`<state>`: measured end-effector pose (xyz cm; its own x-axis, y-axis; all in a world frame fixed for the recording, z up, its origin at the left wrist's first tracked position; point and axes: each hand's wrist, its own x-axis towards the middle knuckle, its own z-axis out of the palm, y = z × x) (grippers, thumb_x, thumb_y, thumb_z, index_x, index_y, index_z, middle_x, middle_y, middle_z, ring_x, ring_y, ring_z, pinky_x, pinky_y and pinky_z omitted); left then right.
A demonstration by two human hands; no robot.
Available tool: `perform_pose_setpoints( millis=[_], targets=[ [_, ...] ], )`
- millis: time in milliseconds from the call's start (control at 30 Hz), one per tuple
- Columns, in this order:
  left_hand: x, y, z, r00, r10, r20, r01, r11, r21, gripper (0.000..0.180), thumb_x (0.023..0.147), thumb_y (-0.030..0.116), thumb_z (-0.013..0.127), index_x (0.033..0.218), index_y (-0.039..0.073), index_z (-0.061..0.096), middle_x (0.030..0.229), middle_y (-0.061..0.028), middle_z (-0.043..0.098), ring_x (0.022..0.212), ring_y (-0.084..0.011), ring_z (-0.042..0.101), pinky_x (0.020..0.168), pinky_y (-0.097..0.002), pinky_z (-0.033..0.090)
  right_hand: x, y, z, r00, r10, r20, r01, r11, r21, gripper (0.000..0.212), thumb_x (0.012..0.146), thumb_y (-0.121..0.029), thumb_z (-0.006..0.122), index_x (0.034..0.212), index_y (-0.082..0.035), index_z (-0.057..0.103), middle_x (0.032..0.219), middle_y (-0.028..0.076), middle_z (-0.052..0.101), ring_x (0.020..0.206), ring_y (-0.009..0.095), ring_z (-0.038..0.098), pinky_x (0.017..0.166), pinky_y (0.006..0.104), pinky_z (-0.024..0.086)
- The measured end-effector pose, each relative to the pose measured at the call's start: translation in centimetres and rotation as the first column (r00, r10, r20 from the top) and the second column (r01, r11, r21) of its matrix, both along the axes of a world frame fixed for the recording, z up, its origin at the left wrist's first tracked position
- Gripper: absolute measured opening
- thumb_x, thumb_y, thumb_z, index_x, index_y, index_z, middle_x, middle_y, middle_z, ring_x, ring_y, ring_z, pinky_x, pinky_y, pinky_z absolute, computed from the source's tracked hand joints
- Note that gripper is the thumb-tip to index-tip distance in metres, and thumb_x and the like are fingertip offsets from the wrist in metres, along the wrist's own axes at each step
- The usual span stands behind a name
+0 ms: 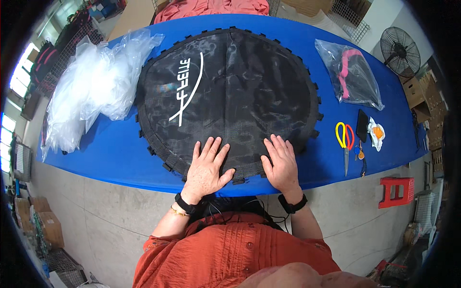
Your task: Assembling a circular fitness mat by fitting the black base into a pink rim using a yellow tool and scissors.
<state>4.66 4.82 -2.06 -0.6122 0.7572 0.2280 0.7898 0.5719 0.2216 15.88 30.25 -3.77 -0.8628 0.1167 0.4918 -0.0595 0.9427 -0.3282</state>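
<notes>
Black disc (269, 91), blue tabletop (108, 153)

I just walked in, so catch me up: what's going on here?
A red-shirted person rests the left hand and right hand palm-down on the near part of a round black sheet. Both hands are open. The sheet lies spread out on a blue table. Crumpled clear plastic lies to its left; to its right are a clear bag with something pink inside, and scissors.

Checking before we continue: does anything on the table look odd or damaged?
A crumpled white wrapper with something orange beside the phone looks misplaced, perhaps litter. The round black mesh under the left hand and right hand shows no clear damage.
</notes>
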Motion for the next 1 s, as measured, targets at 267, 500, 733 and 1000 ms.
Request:
perform_pose_setpoints(
  millis=[267,500,733,1000],
  targets=[
    [-0.01,-0.02,0.01,1.0,0.0,-0.002,0.0,1.0,0.004,0.074,0.097,0.053,0.067,0.156,0.009,0.056,0.164,-0.0235,0.048,0.156,-0.0427,0.04,0.129,-0.063,0.025,-0.05,-0.05,0.03,1.0,-0.002,0.013,0.002,1.0,-0.011,0.051,0.096,-0.02,0.074,0.14,0.003,0.067,0.146,0.028,0.064,0.14,0.043,0.058,0.122,0.0567,0.039],
    [-0.06,-0.05,0.11,1.0,0.0,-0.003,0.0,1.0,0.001,0.074,0.098,0.056,0.064,0.155,0.009,0.057,0.164,-0.0231,0.049,0.156,-0.0428,0.04,0.129,-0.0631,0.025,-0.09,-0.17,0.31,1.0,-0.002,0.01,0.002,1.0,-0.016,0.049,0.096,-0.019,0.074,0.138,0.004,0.069,0.145,0.029,0.065,0.139,0.044,0.058,0.121,0.0568,0.04],
    [-0.05,0.0,0.16,1.0,-0.001,0.003,0.001,1.0,0.003,0.075,0.098,0.056,0.064,0.155,0.008,0.057,0.164,-0.0226,0.049,0.157,-0.0417,0.039,0.129,-0.0632,0.025,-0.02,-0.18,0.39,1.0,-0.002,0.023,0.002,1.0,-0.009,0.05,0.095,-0.018,0.074,0.14,0.003,0.067,0.146,0.029,0.064,0.139,0.044,0.058,0.121,0.0573,0.04],
    [0.03,0.0,0.13,1.0,-0.001,0.015,0.001,1.0,0.008,0.074,0.098,0.055,0.065,0.154,0.008,0.057,0.164,-0.0227,0.049,0.157,-0.0414,0.039,0.129,-0.0632,0.025,0.06,-0.1,0.23,1.0,-0.004,0.029,0.004,1.0,0.0,0.05,0.096,-0.02,0.074,0.14,0.003,0.067,0.147,0.028,0.063,0.14,0.044,0.057,0.121,0.0579,0.04]
  ],
)
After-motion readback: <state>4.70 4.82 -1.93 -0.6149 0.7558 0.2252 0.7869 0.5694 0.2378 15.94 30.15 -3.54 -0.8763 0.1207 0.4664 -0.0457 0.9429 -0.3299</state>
